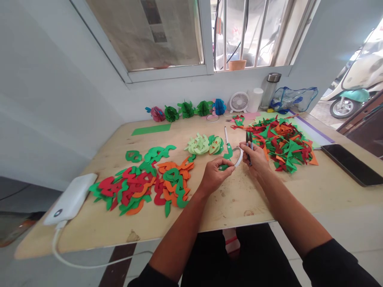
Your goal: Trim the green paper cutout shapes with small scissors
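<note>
On the left of the table, a white device lies beside cut paper shapes, followed by the left hand pinching a green paper piece, a curved white strip, possibly tape, between the hands, and the right hand gripping dark-bladed scissors near a scrap pile.

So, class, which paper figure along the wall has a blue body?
The rightmost paper figure, beside the white fan; the other four have green or pink bodies.
</note>
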A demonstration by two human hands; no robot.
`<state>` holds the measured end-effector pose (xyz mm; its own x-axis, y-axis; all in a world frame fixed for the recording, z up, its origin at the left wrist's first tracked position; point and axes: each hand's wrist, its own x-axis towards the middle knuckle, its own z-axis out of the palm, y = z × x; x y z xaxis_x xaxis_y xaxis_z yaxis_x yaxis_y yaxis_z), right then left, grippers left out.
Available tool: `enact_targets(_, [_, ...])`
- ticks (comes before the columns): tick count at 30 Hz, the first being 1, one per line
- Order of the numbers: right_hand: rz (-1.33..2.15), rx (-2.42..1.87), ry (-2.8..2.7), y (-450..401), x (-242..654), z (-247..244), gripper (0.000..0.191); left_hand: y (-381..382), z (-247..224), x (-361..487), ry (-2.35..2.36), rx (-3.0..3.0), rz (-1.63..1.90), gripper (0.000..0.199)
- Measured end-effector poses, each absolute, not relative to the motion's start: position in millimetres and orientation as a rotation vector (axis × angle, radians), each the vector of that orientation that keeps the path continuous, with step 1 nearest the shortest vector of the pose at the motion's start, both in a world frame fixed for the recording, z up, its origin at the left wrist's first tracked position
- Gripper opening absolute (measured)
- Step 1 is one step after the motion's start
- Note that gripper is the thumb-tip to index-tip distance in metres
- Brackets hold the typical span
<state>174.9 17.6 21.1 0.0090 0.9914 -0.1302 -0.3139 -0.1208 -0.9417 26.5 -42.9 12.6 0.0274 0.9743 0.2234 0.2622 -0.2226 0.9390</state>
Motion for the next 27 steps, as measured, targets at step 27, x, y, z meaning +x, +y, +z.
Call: enact_targets(27, [1.344, -0.857, -1.040, 3.2, 162.3, 29.0, 0.029, -42.3, 16.3, 37.0, 0.882, 0.921, 1.283, 0.031])
